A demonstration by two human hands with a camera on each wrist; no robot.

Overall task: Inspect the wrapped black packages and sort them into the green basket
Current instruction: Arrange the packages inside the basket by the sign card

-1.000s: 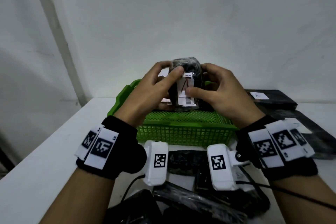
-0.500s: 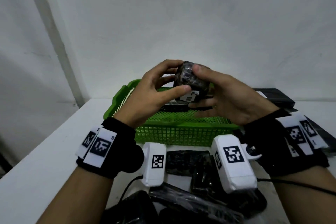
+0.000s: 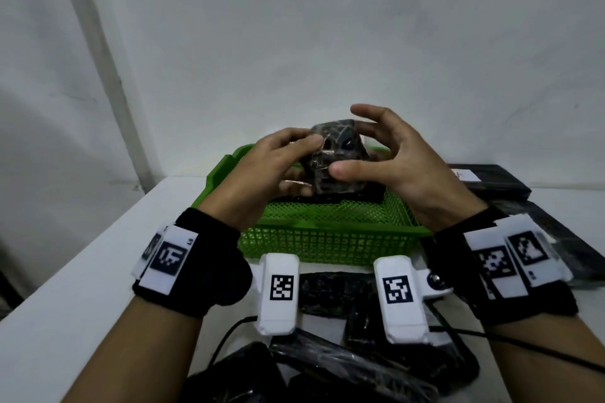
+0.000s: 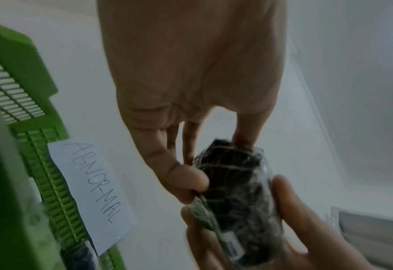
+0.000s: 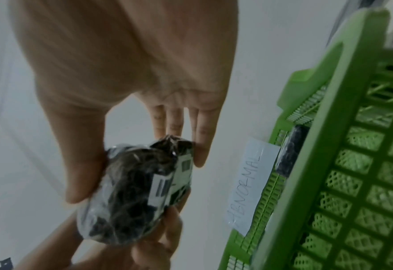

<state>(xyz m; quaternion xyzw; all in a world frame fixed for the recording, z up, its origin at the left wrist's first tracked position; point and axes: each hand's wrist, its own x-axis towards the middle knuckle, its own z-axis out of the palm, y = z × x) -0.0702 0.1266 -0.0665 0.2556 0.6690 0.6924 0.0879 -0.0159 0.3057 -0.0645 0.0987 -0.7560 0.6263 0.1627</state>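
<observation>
A small wrapped black package [image 3: 337, 157] is held in the air above the green basket [image 3: 327, 226]. My left hand [image 3: 304, 162] pinches its left side between thumb and fingers. My right hand [image 3: 353, 147] grips its right side, thumb on the front and index finger lifted off. In the left wrist view the left hand [image 4: 216, 160] pinches the package [image 4: 237, 201] at its top end. In the right wrist view the right hand [image 5: 142, 168] holds the package [image 5: 126, 201], whose white barcode label [image 5: 167, 180] faces the basket [image 5: 329, 127].
A paper label reading ABNORMAL [image 4: 91, 191] is taped to the basket's far wall, and a black package [image 5: 292, 149] lies inside. Several black packages [image 3: 334, 291] lie on the white table near me, flat ones [image 3: 491, 180] at the right. A wall stands close behind.
Both hands have turned the package over: its barcode label faced me a second ago and now faces away and down. My right index finger has lifted off it.
</observation>
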